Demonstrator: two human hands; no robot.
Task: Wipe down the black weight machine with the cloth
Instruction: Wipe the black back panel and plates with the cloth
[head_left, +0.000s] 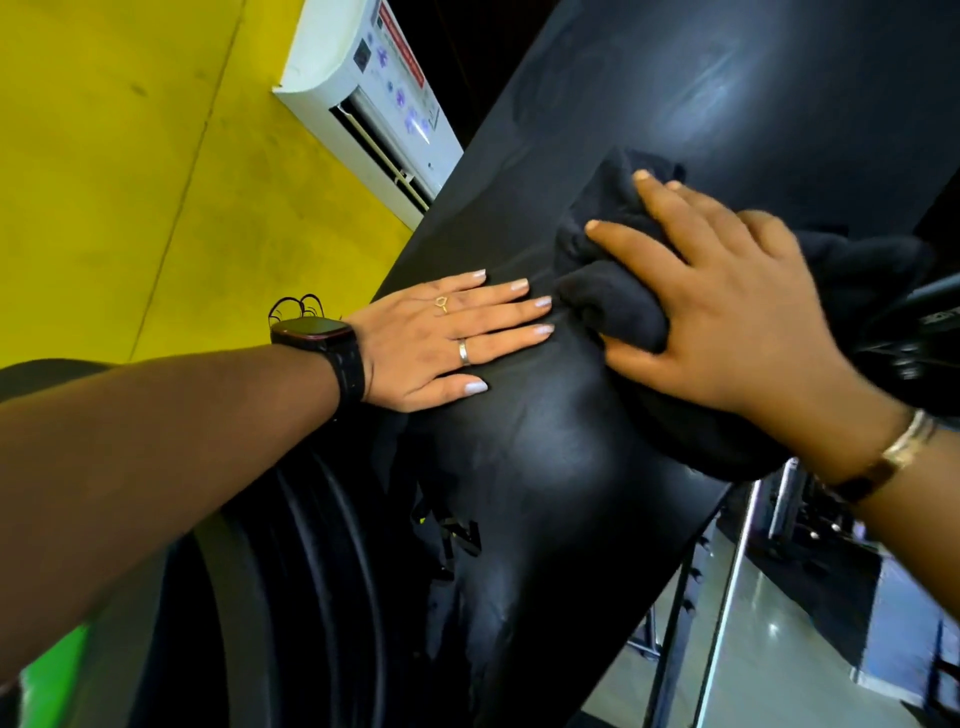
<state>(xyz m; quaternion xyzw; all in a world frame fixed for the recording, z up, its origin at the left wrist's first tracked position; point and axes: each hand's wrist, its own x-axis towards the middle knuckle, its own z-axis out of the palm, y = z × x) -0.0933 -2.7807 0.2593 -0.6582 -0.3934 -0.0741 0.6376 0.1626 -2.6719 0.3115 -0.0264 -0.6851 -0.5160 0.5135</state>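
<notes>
The black weight machine's broad smooth panel (545, 467) runs diagonally from lower centre to upper right, with faint streaks on it. A bunched black cloth (608, 296) lies on the panel at centre right. My right hand (727, 317) grips the cloth, with the thumb tucked under a fold and the fingers spread over the top, pressing it against the panel. Just left of the cloth, my left hand (441, 338) lies flat on the panel with straight fingers. Its fingertips almost touch the cloth.
Black weight plates (291, 571) stack at lower left beside the panel. A yellow wall (130, 182) with a white air conditioner (374, 98) fills the upper left. Metal frames (727, 571) and a shiny floor show at lower right.
</notes>
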